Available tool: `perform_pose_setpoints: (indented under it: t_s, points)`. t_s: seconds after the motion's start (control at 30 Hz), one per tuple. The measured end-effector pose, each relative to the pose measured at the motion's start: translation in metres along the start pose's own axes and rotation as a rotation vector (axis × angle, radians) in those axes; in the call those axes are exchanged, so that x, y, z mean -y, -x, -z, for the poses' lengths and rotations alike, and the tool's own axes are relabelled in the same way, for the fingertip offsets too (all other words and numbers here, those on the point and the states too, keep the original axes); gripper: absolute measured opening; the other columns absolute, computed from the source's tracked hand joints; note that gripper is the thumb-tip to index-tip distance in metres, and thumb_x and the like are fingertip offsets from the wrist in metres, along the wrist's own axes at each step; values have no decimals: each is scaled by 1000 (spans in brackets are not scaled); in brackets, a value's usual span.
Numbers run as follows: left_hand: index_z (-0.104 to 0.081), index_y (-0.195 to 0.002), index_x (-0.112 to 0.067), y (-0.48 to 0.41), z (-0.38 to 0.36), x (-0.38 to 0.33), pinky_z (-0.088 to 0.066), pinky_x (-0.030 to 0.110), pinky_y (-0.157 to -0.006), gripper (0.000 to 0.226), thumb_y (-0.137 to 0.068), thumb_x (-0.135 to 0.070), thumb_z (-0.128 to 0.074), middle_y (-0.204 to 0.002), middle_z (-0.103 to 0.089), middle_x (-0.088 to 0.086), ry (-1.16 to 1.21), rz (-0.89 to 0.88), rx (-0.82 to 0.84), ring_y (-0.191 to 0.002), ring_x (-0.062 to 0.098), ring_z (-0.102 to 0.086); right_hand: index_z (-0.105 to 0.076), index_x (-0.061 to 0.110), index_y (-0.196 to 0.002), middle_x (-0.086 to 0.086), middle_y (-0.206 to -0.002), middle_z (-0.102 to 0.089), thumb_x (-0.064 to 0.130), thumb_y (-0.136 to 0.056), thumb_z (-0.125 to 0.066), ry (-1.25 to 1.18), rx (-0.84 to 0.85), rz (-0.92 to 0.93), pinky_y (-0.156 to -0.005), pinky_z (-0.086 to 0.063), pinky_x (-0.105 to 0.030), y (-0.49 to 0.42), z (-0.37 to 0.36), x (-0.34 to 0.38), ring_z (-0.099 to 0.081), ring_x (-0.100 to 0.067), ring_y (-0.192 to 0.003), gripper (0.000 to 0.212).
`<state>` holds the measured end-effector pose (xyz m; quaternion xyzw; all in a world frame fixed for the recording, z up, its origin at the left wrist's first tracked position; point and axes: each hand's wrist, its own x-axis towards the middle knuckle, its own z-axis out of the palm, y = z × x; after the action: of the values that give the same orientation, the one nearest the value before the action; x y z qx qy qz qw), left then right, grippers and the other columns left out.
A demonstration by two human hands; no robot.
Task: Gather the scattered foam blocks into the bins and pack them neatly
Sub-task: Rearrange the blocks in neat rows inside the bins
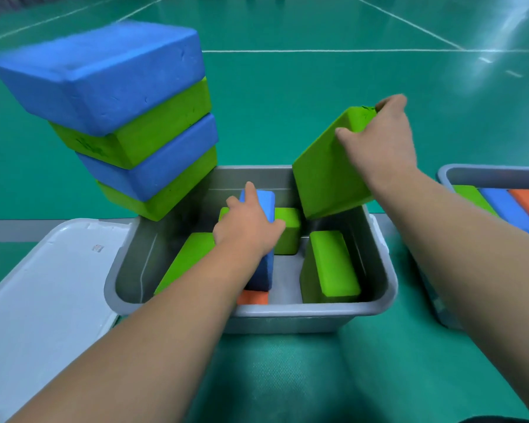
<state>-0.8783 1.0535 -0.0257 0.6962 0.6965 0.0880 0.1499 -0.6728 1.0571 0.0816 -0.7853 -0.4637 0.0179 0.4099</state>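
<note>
Head view of packing in progress. The left hand (248,227) reaches into the grey bin (257,312) and grips the top of a blue block (264,203), which stands on edge near the bin's middle; the hold probably steadies it or shifts it sideways to make room. The right hand (379,141) grasps the upper end of a tilted green block (327,175), thumb on the near face and fingers over the far edge. This block hangs above the bin's far right corner with its lower end just inside the rim, angled as if to slide into the gap below. Three more green blocks (330,267) and an orange block (252,297) already lie in the bin, loosely arranged with gaps between them. A leaning stack of four blocks (135,132), blue and green by turns, rises at the far left corner, awaiting packing. A white lid (43,285) lies beside the bin on the left. The second bin (449,175), on the right, holds blocks set in tight rows.
</note>
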Motion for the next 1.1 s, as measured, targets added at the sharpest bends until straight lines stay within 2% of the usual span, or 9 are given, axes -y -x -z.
perform_pose_setpoints:
  t_s: [0.13,0.2,0.3,0.37,0.47,0.6,0.77,0.9,1.1]
  points:
    - [-3,-164,-30,1,-4,-7,-48,45,-88,100,-86,-59,-59,-145,-37,12,1,-17,12,-121,38,-58,-38,6,-134,-20,-138,-49,43,-81,-68,175,86,59,-103,-44,-55,9,0,6,-49,-47,-125,71]
    - [-2,-164,-30,1,-4,-7,-48,45,-87,101,-86,-58,-59,-146,-36,13,13,-23,17,-121,39,-57,-31,8,-145,-21,-150,-39,44,-79,-66,285,176,106,-106,-42,-55,15,-2,12,-45,-49,-129,83]
    - [-2,-164,-30,-1,-4,-3,-47,45,-86,101,-86,-58,-59,-147,-35,13,22,-16,21,-121,39,-56,-5,33,-161,-18,-168,-5,45,-81,-60,417,365,70,-111,-40,-55,24,-4,18,-46,-52,-132,98]
    - [-2,-164,-31,-2,-4,-1,-46,44,-85,100,-86,-59,-59,-147,-35,12,27,-2,20,-122,39,-56,6,42,-161,-18,-166,-5,42,-86,-57,428,440,57,-107,-44,-53,28,-4,19,-54,-49,-125,98]
    - [-1,-164,-31,-4,-4,0,-45,44,-82,101,-86,-60,-59,-147,-35,12,24,16,24,-121,39,-56,15,34,-161,-16,-160,-20,44,-85,-62,346,387,58,-104,-46,-54,28,-2,17,-56,-47,-122,108]
    - [-1,-164,-31,-2,-4,-2,-46,44,-83,101,-86,-61,-59,-147,-35,12,17,7,31,-121,39,-56,-11,4,-151,-18,-145,-31,42,-84,-71,264,265,-9,-91,-46,-45,20,1,9,-58,-44,-115,98]
    - [0,-164,-31,-1,-5,-1,-45,44,-82,101,-86,-61,-57,-148,-34,12,14,6,32,-122,39,-55,-32,9,-139,-16,-140,-36,49,-87,-72,363,272,46,-91,-49,-50,17,-5,5,-60,-44,-113,77]
    - [1,-164,-32,-3,-4,1,-41,42,-81,100,-87,-59,-57,-149,-33,11,25,16,37,-124,38,-54,-34,10,-144,-19,-142,-37,43,-90,-66,538,487,-33,-88,-48,-47,25,-23,-9,-60,-44,-116,71]
    - [1,-164,-32,-4,-4,2,-41,41,-79,100,-87,-59,-57,-151,-32,11,30,19,39,-124,38,-54,-36,17,-135,-19,-133,-39,49,-82,-72,472,455,-22,-94,-53,-52,27,-27,-19,-61,-47,-104,72]
